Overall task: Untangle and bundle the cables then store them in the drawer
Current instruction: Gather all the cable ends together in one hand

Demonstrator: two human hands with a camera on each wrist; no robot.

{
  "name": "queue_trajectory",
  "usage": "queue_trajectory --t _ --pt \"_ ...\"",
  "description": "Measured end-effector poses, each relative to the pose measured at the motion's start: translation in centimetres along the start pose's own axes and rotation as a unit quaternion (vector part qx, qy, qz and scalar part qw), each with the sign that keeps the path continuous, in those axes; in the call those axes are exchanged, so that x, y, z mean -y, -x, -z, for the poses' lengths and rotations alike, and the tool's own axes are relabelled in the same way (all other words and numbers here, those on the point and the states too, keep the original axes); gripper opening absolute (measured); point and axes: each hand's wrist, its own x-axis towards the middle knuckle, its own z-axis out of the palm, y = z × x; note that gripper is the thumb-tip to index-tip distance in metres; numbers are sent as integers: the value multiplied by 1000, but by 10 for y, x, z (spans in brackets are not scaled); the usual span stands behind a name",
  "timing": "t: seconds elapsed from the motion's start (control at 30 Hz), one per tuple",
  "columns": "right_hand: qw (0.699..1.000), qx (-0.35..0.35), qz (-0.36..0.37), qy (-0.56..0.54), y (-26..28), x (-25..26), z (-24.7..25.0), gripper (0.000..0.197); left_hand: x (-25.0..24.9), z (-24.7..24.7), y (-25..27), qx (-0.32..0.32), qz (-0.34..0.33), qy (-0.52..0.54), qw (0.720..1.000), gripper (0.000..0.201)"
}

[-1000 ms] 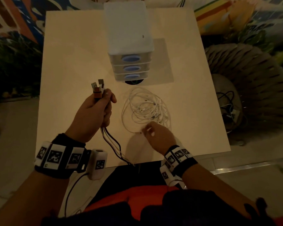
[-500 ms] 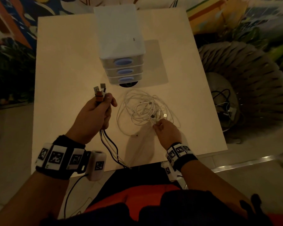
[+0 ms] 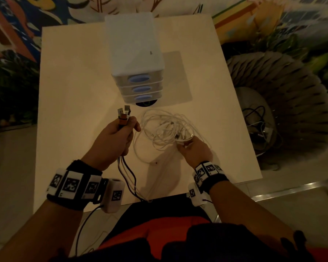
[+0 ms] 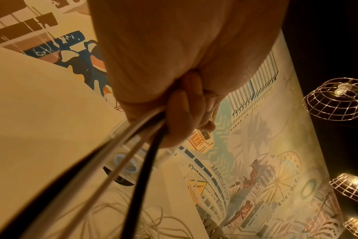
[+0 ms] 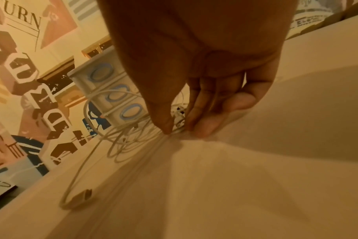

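A tangle of white cables (image 3: 163,129) lies on the cream table (image 3: 74,91) in front of a small white drawer unit (image 3: 134,59) with three shut drawers. My left hand (image 3: 117,137) grips a bunch of cables (image 3: 126,171), black and white, with their USB plugs (image 3: 123,113) sticking up above the fist; the cables (image 4: 117,161) run down over the near table edge. My right hand (image 3: 189,146) pinches white strands and a connector (image 5: 179,122) at the right side of the tangle, thumb against fingertips.
A dark round object (image 3: 146,104) sits under the drawer unit's front. To the right of the table stands a wicker chair (image 3: 284,103) with more cables (image 3: 259,125) on its seat. The table's left half and far corners are bare. A loose white plug (image 5: 83,196) lies near the front edge.
My right hand has moved from the tangle's near edge to its right side and taken hold of strands there. The left hand keeps its grip, hardly moved.
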Motion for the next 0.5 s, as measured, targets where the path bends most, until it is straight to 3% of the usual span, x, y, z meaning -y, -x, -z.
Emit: queue_trajectory --t 0.2,0.4,0.5 --pt "998 13 20 -60 -15 5 0 31 3 -2 -9 -8 5 -9 1000 33" --pt "978 -1 140 -157 -11 -5 8 31 5 -4 -28 -43 -14 -65 997 31" --pt "968 -45 177 -170 -7 -5 15 15 0 -11 -40 -64 -40 -99 992 30"
